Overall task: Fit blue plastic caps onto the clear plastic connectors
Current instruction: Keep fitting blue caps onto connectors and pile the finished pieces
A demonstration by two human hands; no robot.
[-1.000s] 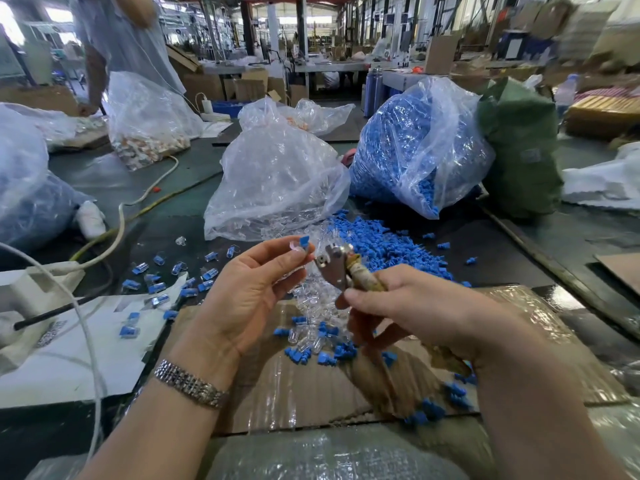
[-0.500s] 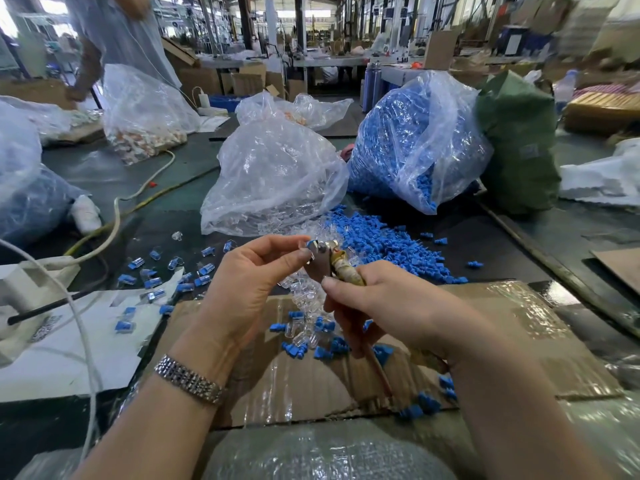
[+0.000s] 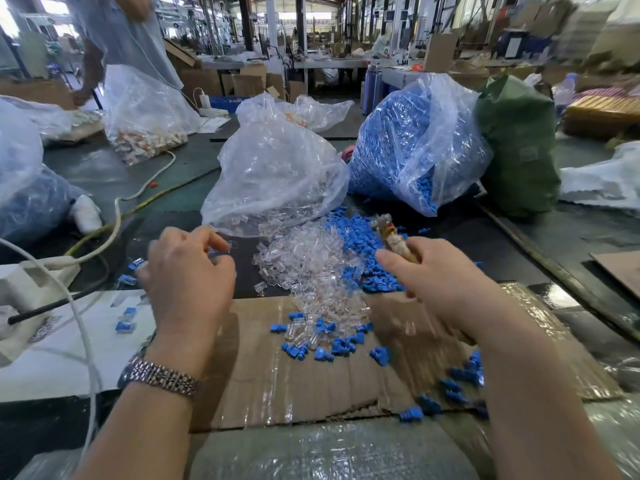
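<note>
A factory hall full of cartons and benches fills the top of the frame, and below it lies a dark worktable [image 3: 519,258] with a taped cardboard sheet [image 3: 311,375] in the lower centre. At frame centre a heap of clear plastic connectors [image 3: 311,268] spills from a clear bag [image 3: 273,181], with blue plastic caps [image 3: 360,237] piled just to its right and scattered over the cardboard. A bag of blue caps [image 3: 412,143] stands in the upper right.

The left hand [image 3: 188,278], left of centre, has its fingers curled, and its fingertips [image 3: 221,244] pinch what looks like a small capped connector [image 3: 227,244]; blur makes the piece hard to read. A metal watch [image 3: 159,375] sits on that wrist. More capped pieces [image 3: 126,320] lie on the white paper [image 3: 69,358] at the left.

The right hand [image 3: 446,282], right of centre, is closed around a tape-wrapped tool [image 3: 393,237] whose tip points up over the blue caps.
</note>
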